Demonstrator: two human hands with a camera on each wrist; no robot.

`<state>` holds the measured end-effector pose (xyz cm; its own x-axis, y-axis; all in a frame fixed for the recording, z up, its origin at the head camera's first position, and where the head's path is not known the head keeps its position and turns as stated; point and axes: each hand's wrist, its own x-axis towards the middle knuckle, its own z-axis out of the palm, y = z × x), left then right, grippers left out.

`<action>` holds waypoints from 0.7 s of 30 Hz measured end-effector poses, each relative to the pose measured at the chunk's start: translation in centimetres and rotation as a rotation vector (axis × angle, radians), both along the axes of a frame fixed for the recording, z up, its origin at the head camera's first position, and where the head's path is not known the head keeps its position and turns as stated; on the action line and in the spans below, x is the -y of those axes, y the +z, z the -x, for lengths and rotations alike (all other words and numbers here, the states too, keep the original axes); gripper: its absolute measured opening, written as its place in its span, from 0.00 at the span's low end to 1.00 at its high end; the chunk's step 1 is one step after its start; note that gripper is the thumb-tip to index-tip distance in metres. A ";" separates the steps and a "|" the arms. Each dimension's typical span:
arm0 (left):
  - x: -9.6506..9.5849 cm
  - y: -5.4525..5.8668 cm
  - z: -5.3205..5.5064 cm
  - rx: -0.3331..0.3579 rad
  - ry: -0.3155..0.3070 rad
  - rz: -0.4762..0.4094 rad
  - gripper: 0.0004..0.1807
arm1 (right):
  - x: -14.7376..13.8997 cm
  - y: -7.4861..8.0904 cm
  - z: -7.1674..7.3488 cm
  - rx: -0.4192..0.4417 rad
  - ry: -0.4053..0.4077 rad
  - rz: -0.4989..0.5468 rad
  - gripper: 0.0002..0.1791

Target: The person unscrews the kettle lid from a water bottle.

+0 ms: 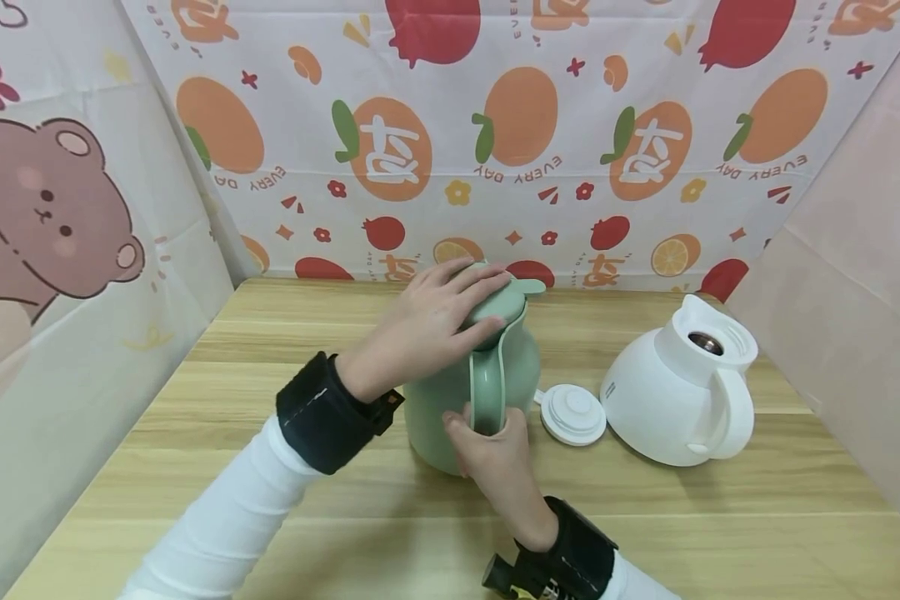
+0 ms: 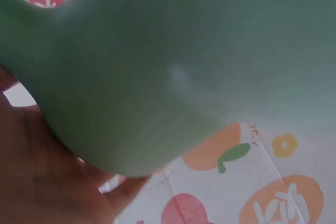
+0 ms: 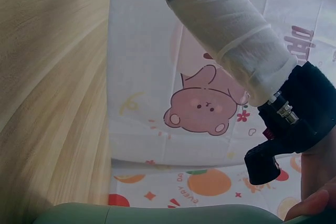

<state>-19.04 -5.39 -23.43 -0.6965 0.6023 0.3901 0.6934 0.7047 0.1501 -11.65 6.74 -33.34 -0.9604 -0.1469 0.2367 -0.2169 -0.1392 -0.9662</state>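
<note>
A pale green thermos jug (image 1: pixel 431 421) stands on the table, its handle (image 1: pixel 487 387) facing me. Spread over the jug's round lid (image 1: pixel 506 305), my left hand (image 1: pixel 433 321) grips it, thumb on the near side and fingers across the top. My right hand (image 1: pixel 495 458) holds the lower part of the handle between thumb and fingers. The jug's green wall (image 2: pixel 157 77) fills most of the left wrist view, blurred, and hides part of the left hand. Only the jug's edge (image 3: pixel 157 214) shows low in the right wrist view.
To the right stands a white thermos jug (image 1: pixel 645 408) with its mouth uncovered and its handle toward me. A white round lid (image 1: pixel 572 414) lies on the wooden table (image 1: pixel 330 508) between both jugs. Printed cloth (image 1: pixel 450 208) hangs behind and at the sides.
</note>
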 end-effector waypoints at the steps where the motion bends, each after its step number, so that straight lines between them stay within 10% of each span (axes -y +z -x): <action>1: -0.1 0.0 -0.1 -0.003 0.013 0.002 0.29 | 0.0 0.0 0.0 0.000 0.000 -0.002 0.18; 11: -0.1 -0.1 0.0 0.001 0.029 -0.060 0.34 | 0.1 0.0 0.0 -0.005 -0.008 0.002 0.19; 21: 2.3 -1.4 2.0 0.017 -0.318 -0.316 0.16 | 0.0 -0.1 0.0 0.006 -0.027 -0.008 0.18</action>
<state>-21.06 -7.65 -24.79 -0.5036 0.6406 0.5797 0.8639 0.3740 0.3372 -11.64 6.72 -33.40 -0.9654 -0.1231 0.2297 -0.2145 -0.1257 -0.9686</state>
